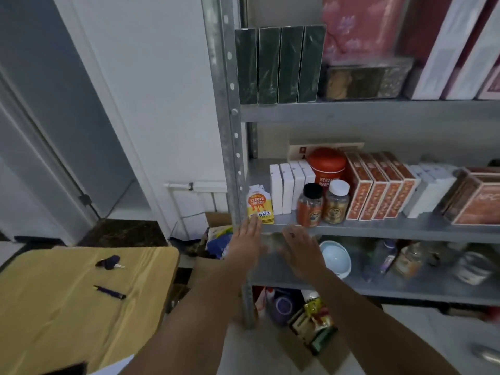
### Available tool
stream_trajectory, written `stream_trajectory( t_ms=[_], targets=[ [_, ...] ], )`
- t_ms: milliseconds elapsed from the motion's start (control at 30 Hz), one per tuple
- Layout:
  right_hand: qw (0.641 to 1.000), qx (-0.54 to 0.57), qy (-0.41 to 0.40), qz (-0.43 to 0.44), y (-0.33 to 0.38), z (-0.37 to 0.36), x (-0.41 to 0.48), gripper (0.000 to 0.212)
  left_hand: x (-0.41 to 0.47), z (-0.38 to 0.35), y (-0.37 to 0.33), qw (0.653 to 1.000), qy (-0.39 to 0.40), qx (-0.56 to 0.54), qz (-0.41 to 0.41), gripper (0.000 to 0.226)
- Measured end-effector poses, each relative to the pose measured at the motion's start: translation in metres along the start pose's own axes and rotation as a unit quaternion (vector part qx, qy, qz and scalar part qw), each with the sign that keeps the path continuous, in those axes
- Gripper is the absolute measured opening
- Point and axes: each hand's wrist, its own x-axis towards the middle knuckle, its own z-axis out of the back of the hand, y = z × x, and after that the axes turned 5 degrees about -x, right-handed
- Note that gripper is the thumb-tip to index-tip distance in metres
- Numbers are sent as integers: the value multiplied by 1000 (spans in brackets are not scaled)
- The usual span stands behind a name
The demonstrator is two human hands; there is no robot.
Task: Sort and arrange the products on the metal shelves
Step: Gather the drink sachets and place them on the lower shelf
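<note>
At the front-left corner of the middle metal shelf (378, 228), the yellow pouches (260, 208) stand upright, long axis vertical, just beside the shelf post (233, 158). The left hand (247, 236) is the nearer: released, fingers straight, fingertips at the pouches' lower edge directly below them; contact cannot be confirmed. The right hand (300, 247) is likewise released and holds nothing, lower and rightward, below the black-capped jar (310, 205).

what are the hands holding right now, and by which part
Nothing is held. The left hand, fingers straight, is near the base of the yellow pouch without gripping it; the right hand is open too.
</note>
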Motion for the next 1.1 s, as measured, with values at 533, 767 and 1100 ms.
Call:
stream_trajectory(
  t_ms=[533,767,1100],
  targets=[
    [996,75,38,3,-1,5,53,54,55,-7,-2,993,-86,-71,28,53],
    [990,130,60,6,-9,-1,64,50,59,-16,-8,993,-117,-28,22,63],
    [981,195,3,10,-6,-1,75,48,65,-15,-13,983,-140,-116,34,59]
  ],
)
